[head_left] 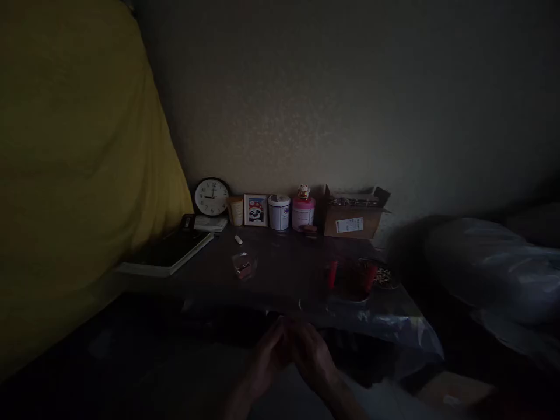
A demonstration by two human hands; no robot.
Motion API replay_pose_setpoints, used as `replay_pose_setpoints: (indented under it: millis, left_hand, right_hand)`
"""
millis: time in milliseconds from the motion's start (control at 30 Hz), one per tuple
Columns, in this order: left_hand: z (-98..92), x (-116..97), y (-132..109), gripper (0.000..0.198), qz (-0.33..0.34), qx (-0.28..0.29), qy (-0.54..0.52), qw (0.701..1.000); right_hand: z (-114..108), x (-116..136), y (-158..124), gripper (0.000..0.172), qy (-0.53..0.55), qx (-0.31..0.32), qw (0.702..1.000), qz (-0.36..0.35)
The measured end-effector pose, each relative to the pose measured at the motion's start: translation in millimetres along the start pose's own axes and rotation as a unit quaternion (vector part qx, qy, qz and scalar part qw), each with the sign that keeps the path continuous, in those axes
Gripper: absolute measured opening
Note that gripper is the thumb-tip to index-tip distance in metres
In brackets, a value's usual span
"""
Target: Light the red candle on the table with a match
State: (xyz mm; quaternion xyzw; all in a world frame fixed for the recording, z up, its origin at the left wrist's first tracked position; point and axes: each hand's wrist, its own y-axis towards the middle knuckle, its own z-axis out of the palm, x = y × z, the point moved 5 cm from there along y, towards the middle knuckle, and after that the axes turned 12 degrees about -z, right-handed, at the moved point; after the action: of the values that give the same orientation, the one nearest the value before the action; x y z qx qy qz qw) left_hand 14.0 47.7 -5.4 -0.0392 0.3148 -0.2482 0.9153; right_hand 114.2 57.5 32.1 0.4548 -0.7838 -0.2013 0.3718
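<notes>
In dim light, my left hand (268, 350) and my right hand (311, 353) meet at the fingertips just in front of the table's near edge. Both sets of fingers are bent and pressed together. Whatever lies between them, if anything, is too dark to make out. A thin pale curved sliver (300, 304) shows just beyond the fingertips. On the dark tabletop (284, 265), a small clear packet with reddish contents (243, 267) lies ahead and to the left. A short white stick-like piece (238, 240) is behind it.
At right, two red cylinders (332, 275) stand near a dish of small pale sticks (383, 276). Along the wall are a clock (212, 197), a framed panda picture (255, 210), a white tin (279, 212), a pink-lidded tin (303, 216) and a cardboard box (350, 221). A book (168, 254) lies left.
</notes>
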Motion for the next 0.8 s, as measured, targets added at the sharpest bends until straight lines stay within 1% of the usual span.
replay_pose_setpoints:
  millis: [133,300,500,667,800]
  left_hand:
    - [-2.5,3.3,1.7,0.03,-0.008,0.002,-0.004,1.0]
    - [-7.4,5.8,2.9,0.027,-0.002,-0.007,0.002,1.0]
    - [-2.7,3.8,1.5,0.023,-0.003,0.006,-0.01,1.0]
    - [-2.7,2.8,1.2,0.026,-0.004,0.0,-0.01,1.0]
    - [-7.9,4.8,3.1,0.026,-0.012,-0.008,-0.015,1.0]
  right_hand:
    - [-0.5,0.2,-0.5,0.036,-0.005,-0.007,1.0,-0.003]
    - [-1.4,-0.7,-1.4,0.026,-0.008,-0.028,1.0,0.0]
    - [-1.0,-1.1,-1.5,0.015,-0.036,-0.045,0.998,0.006]
    - [-0.9,-1.7,-1.5,0.015,-0.043,-0.05,0.998,0.018]
    - [0.1,-1.3,-2.2,0.015,-0.037,-0.05,0.998,0.003]
